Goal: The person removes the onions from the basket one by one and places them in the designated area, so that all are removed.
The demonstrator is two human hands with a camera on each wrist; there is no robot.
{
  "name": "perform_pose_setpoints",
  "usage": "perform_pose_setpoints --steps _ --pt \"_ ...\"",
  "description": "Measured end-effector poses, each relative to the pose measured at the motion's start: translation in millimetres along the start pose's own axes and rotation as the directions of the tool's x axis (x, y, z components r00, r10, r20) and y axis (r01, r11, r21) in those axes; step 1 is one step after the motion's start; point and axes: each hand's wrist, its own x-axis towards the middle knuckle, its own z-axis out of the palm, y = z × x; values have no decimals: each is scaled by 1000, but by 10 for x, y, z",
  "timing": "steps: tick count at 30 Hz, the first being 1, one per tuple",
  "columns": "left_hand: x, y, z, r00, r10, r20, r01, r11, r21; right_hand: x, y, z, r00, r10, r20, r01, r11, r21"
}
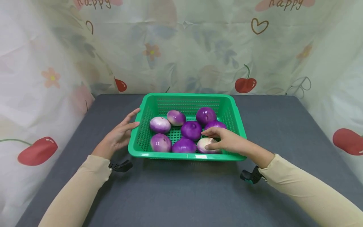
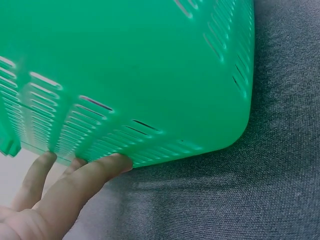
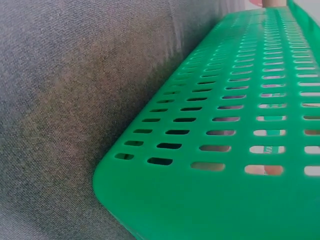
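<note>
A green slotted plastic basket (image 1: pixel 185 155) stands on the grey table, holding several shiny purple and whitish-purple onions. At its left end, my left hand (image 1: pixel 114 138) touches the outer wall with extended fingers. The left wrist view shows those fingertips (image 2: pixel 119 162) against the slotted side. My right hand (image 1: pixel 228 140) reaches over the basket's right front corner. Its thumb lies across a pale onion (image 1: pixel 202 145), while its other fingers arch above that onion's far side. Nearby are a deep purple round onion (image 1: pixel 191 130) and another purple onion (image 1: pixel 184 145). In the right wrist view the basket wall hides most of this hand.
The dark grey tabletop (image 1: pixel 181 195) extends in front of the basket and to both sides. A patterned cloth curtain (image 1: pixel 195 47) hangs behind and along the sides. Each wrist wears a black strap-mounted device, the left one (image 1: pixel 122 166) close to the basket's front left corner.
</note>
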Motion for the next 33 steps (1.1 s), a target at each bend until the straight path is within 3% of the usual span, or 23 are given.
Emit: perform_pose_setpoints --steps 17,33 --pt "-3 17 25 1000 -18 -3 17 999 -32 16 -22 66 999 30 38 -21 979 -200" --pt "3 -6 26 1000 -4 7 4 999 -40 -4 -36 53 990 106 94 -90 983 -161"
